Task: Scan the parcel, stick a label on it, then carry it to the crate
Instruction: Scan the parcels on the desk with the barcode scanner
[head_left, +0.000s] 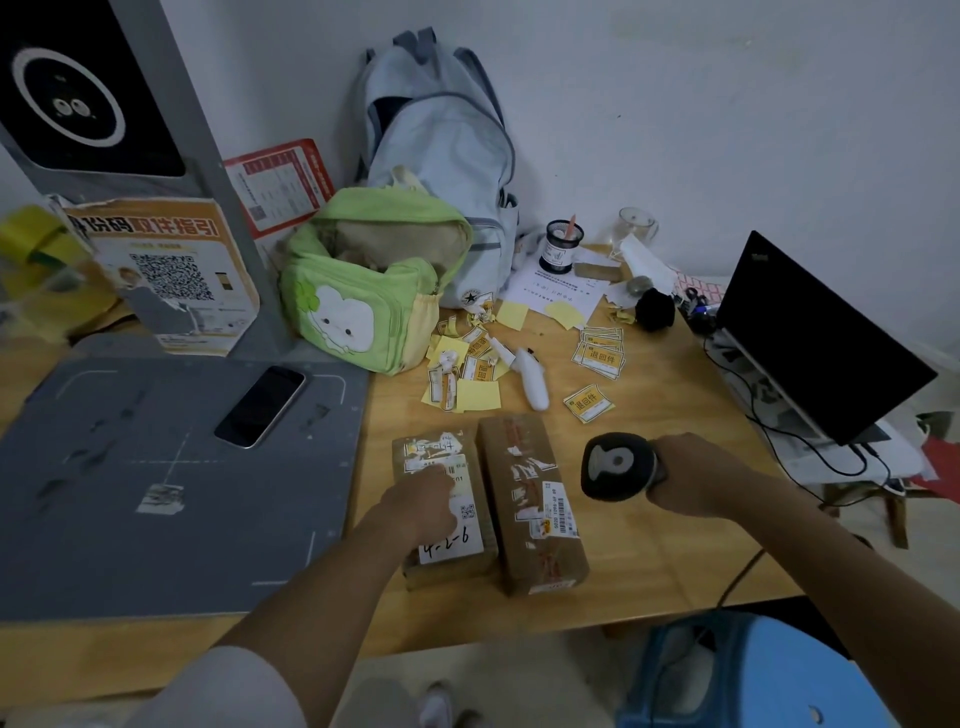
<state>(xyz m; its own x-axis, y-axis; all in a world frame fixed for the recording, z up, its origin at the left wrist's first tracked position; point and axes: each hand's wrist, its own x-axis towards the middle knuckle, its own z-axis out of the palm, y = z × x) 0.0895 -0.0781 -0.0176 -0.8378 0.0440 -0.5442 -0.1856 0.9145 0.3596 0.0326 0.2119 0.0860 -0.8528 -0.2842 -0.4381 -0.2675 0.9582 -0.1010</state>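
Note:
Two brown cardboard parcels lie side by side on the wooden table. The left parcel (441, 561) carries a white label with handwriting, and my left hand (418, 506) rests on top of it, fingers pressing down on the label. The right parcel (530, 504) has torn tape and a barcode sticker. To its right, my right hand (691, 478) grips a black handheld scanner (618, 466), its head facing up and left, just off that parcel. Loose yellow labels (589, 402) lie scattered behind the parcels.
A grey mat (130, 493) with a phone (260, 405) lies to the left. A green bag (363, 291), a pale blue backpack (441, 130) and a white marker (532, 376) sit behind. A laptop (810, 343) with cables stands at the right. A blue stool (769, 675) is below.

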